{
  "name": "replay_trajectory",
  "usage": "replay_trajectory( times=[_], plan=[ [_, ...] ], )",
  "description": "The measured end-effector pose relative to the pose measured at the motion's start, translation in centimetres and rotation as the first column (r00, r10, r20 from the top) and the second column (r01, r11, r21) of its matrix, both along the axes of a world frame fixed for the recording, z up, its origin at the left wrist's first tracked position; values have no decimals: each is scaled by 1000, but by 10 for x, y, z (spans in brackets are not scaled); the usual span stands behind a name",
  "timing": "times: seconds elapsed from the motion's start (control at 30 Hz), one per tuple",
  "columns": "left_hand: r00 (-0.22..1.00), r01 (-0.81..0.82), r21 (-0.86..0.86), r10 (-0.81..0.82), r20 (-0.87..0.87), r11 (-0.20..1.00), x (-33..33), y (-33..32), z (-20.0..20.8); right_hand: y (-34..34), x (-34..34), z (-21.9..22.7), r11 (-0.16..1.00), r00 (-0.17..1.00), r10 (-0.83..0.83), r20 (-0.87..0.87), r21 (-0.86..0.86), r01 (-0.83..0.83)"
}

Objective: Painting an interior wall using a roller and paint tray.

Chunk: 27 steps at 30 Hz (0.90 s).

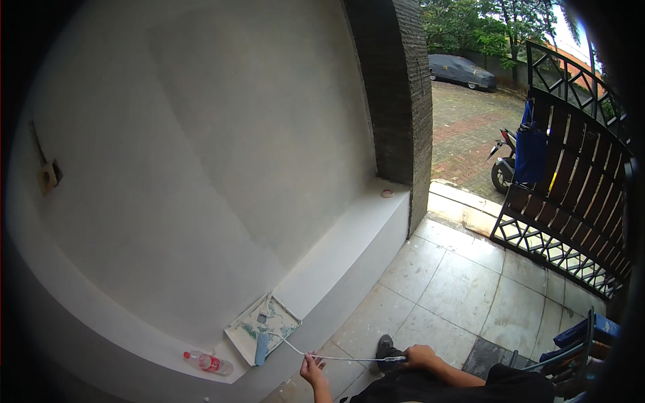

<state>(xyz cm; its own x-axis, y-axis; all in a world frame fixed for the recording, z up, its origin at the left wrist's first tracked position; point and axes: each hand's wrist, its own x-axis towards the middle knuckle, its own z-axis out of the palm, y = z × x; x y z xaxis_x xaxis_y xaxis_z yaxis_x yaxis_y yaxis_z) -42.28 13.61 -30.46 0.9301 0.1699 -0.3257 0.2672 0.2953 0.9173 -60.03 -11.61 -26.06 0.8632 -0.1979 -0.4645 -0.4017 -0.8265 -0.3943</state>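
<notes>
From right hand [421,356] through left hand [313,370], roller [261,349]

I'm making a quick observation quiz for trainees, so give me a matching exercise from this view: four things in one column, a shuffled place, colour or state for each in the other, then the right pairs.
Things:
1. Roller head
2. Paint tray
3. Plastic bottle
4. Blue bag

Places and states:
A. Lying on its side, with a red label
B. Hanging at the dark gate
C. Attached to a long thin rod
D. Pale, with green smears

Pairs: 1-C, 2-D, 3-A, 4-B
</notes>
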Motion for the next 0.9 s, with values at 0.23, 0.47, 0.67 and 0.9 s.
replay_trajectory(
  times=[0.23,0.47,0.67,0.9],
  plan=[
    [988,-151,101,153,-8,983,-40,43,10,12,13,-6,979,978,201,51,-36,-199],
    [859,-477,454,508,60,753,-86,147,-188,49,42,-70,877,876,480,49,-3,-480],
    [879,-443,-92,452,153,892,-73,158,-156,45,7,-92,858,873,482,75,161,-487],
    [977,-11,-24,15,211,1000,-106,3,3,-62,-19,-103,898,948,314,47,308,-313]
  ],
)
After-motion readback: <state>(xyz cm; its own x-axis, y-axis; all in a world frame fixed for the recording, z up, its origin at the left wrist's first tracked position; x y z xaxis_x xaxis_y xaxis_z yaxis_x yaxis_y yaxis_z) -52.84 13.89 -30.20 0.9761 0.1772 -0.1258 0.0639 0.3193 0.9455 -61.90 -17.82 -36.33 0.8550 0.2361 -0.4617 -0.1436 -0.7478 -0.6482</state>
